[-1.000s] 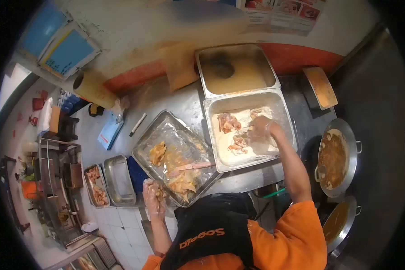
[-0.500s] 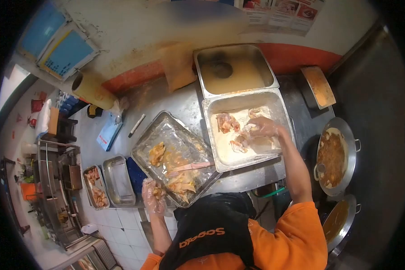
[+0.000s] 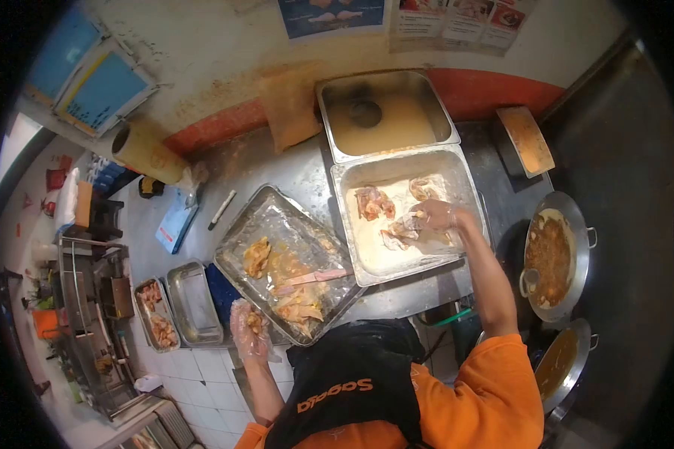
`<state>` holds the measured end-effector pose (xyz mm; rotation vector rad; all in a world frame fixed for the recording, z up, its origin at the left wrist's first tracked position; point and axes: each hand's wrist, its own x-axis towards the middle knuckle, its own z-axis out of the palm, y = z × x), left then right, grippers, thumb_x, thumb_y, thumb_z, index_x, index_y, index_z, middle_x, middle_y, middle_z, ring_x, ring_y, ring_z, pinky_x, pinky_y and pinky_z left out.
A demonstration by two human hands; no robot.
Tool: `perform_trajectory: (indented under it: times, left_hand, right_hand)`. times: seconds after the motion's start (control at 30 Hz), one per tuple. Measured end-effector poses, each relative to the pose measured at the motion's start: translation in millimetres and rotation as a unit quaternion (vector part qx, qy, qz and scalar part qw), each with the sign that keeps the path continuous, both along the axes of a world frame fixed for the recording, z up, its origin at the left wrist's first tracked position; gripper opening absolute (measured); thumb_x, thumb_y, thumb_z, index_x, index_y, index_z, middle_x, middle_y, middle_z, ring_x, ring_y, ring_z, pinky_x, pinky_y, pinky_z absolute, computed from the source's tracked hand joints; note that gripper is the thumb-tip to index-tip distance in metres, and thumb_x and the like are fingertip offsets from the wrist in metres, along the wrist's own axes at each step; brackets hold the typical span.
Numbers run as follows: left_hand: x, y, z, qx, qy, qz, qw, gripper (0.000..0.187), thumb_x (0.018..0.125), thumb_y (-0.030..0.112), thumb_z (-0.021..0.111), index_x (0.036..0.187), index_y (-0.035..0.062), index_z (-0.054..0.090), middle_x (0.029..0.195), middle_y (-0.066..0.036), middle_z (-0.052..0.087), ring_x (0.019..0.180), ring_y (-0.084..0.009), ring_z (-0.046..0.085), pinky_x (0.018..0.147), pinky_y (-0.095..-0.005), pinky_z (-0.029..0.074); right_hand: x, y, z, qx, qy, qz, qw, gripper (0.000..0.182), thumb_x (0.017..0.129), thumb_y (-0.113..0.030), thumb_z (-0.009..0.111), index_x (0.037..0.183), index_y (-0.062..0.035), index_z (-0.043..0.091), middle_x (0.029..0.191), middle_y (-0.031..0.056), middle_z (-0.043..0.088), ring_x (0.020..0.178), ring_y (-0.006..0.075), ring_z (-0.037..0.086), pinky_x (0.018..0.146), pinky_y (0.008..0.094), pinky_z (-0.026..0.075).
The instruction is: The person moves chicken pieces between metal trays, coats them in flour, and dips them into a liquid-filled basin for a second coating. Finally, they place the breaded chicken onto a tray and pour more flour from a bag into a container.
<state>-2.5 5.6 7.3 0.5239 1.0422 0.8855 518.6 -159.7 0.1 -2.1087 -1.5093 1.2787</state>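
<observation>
Both hands wear thin clear gloves. Right hand (image 3: 432, 217) reaches into the flour pan (image 3: 464, 179), fingers curled loosely over a chicken piece (image 3: 398, 232) lying in the pale coating; whether it truly grips the piece or only presses it I cannot tell. Left hand (image 3: 248, 329) sits at the near left corner of the foil-lined tray (image 3: 296, 217), closed around a small marinated piece (image 3: 254, 322).

Judging from this, the step in hand is dredging: raw marinated chicken goes from the tray on the left into the flour on the right. Two more pieces (image 3: 373, 202) lie farther back in the flour. The next move likely calls for turning the piece under the right hand so flour covers every side, and for bringing the left hand's piece across the gap without dripping on the table (image 3: 299, 168).

On the tray, more chicken (image 3: 258, 256) rests beside pink tongs (image 3: 310, 278). Behind the flour pan stands a steel pan of batter (image 3: 385, 120). At the far right, a wok of dark oil (image 3: 552, 258) sits on a burner, with a second wok (image 3: 565, 363) nearer. Small steel pans (image 3: 193, 303) sit low on the left. The table is steel and smeared; the wall behind is stained, with posters (image 3: 397, 15) above.
</observation>
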Motion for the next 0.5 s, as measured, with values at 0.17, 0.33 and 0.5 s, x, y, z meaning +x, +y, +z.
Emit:
perform_trajectory:
  times: [0.17,0.33,0.5]
  left_hand:
    - [-6,0,-9,-0.008,0.016,0.013,1.000,0.010,0.093,0.012,0.069,0.098,0.0158,0.061,0.085,0.001,0.062,0.073,-0.0118,0.063,0.050,-0.0245,0.049]
    - [-2,-3,-4,-0.019,0.028,0.014,0.999,0.010,0.094,0.009,0.066,0.097,0.0156,0.059,0.085,0.003,0.057,0.073,-0.0084,0.057,0.051,-0.0227,0.046]
    - [4,-5,4,-0.021,0.012,0.012,1.000,0.011,0.094,0.009,0.067,0.099,0.0152,0.059,0.085,0.002,0.057,0.073,-0.0088,0.057,0.052,-0.0231,0.047]
  right_hand:
    - [-5,-3,-12,-0.035,-0.053,0.049,0.997,0.045,0.084,-0.024,0.066,0.122,0.0009,0.067,0.100,0.0260,0.072,0.096,0.0362,0.070,0.087,0.0421,0.054]
    - [-15,-2,-2,-0.078,-0.126,-0.065,0.987,0.047,0.082,-0.021,0.073,0.123,-0.0002,0.068,0.102,0.0286,0.071,0.100,0.0384,0.069,0.089,0.0418,0.054]
    - [-4,-10,-8,-0.032,-0.097,-0.111,0.989,0.046,0.082,-0.024,0.076,0.121,-0.0003,0.068,0.103,0.0296,0.071,0.101,0.0375,0.069,0.090,0.0409,0.053]
